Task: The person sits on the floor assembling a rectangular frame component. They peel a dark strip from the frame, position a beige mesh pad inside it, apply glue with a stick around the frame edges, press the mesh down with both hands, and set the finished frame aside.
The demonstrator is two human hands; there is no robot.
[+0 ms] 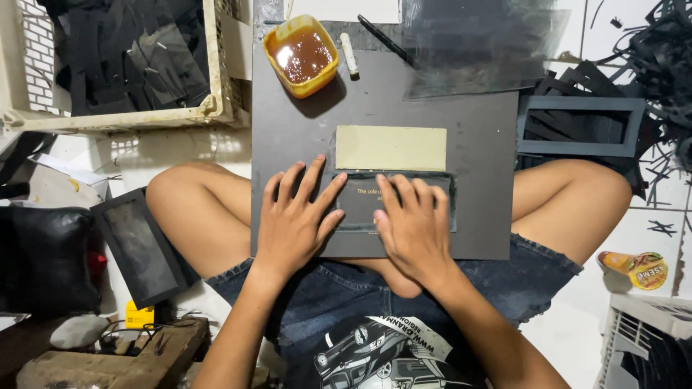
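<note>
On the dark board (288, 130), both hands, left (292, 223) and right (414, 227), press the black panel (360, 202).

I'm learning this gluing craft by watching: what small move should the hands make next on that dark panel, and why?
Probably slide both palms outward, smoothing the dark panel flat. The left hand and right hand rest spread on it on the board, beside the pale card, with the glue tub open.

1. Board (461, 144) on lap: matt dark grey, smooth card.
2. Panel (360, 202) on the board: dark, slightly glossy film.
3. Strip (390, 148) above the panel: pale matt card.
4. Tub (301, 56) at board's top: yellow plastic, glossy brown glue.
</note>
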